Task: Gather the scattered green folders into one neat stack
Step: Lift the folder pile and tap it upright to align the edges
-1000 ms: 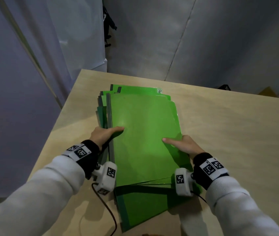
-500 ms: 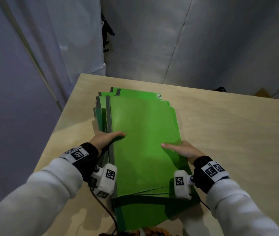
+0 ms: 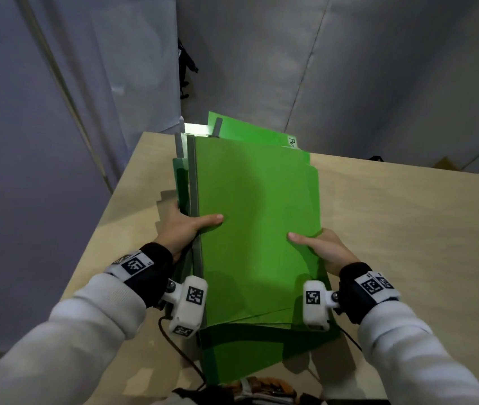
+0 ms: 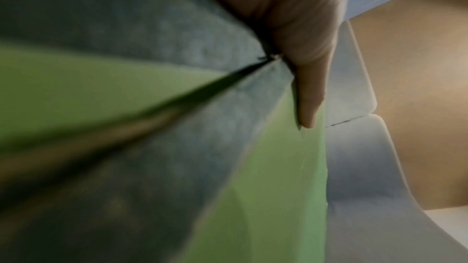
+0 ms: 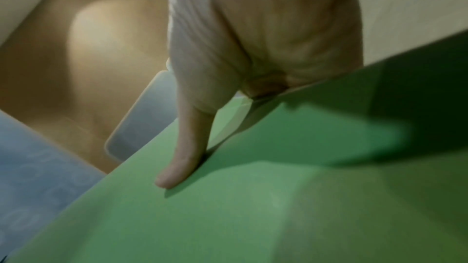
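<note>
You are holding the pile of green folders [image 3: 256,217] with both hands, lifted and tipped up above the wooden table [image 3: 408,229]. Your left hand [image 3: 184,229] grips the left edge of the pile, thumb flat on the top folder and fingers tucked under. Your right hand [image 3: 324,248] grips the right edge of the pile the same way, thumb on top. The folders are not lined up: one sticks out past the far end of the pile, and a darker one pokes out at the near end. The left wrist view is blurry, so how many folders are in the pile is hard to tell.
</note>
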Action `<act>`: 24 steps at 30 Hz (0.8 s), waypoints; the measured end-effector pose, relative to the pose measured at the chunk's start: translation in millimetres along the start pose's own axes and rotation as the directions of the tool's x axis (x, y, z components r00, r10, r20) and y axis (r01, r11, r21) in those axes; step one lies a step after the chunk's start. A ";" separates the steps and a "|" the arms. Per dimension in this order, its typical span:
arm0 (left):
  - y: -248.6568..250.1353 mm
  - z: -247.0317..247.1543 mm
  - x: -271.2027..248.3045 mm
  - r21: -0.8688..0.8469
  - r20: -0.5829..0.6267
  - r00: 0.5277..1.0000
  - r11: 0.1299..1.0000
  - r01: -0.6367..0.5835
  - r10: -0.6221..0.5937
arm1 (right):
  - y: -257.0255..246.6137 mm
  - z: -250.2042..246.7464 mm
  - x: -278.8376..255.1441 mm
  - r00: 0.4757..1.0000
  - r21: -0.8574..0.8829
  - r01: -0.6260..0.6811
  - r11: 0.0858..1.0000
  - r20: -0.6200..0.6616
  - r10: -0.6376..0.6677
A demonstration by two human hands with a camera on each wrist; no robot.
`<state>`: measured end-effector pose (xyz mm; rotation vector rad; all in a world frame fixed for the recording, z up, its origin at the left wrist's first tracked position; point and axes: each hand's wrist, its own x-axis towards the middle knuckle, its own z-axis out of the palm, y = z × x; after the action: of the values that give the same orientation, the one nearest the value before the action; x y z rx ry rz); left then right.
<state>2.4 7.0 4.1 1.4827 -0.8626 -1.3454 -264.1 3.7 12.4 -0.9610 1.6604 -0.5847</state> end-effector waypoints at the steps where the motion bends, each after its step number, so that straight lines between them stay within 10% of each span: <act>1: 3.2 -0.3 -1.0 0.004 -0.009 1.000 1.000 -0.026 0.026 | -3.0 -2.3 -1.0 0.999 0.043 0.030 0.999 -0.013 -0.029; 13: 110.1 7.6 -14.4 0.058 0.018 0.864 0.863 -0.503 0.502 | -76.4 -32.7 -29.4 0.813 0.289 0.580 0.762 -0.275 -0.514; 24: 109.0 26.9 -0.5 0.075 0.081 0.850 0.847 -0.526 0.521 | -63.0 -37.4 -23.2 0.781 0.281 0.624 0.729 -0.250 -0.572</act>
<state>-15.2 -32.8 107.6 1.1565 -1.2764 -0.9457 -278.5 -15.4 85.4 -1.2083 1.2732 -1.3777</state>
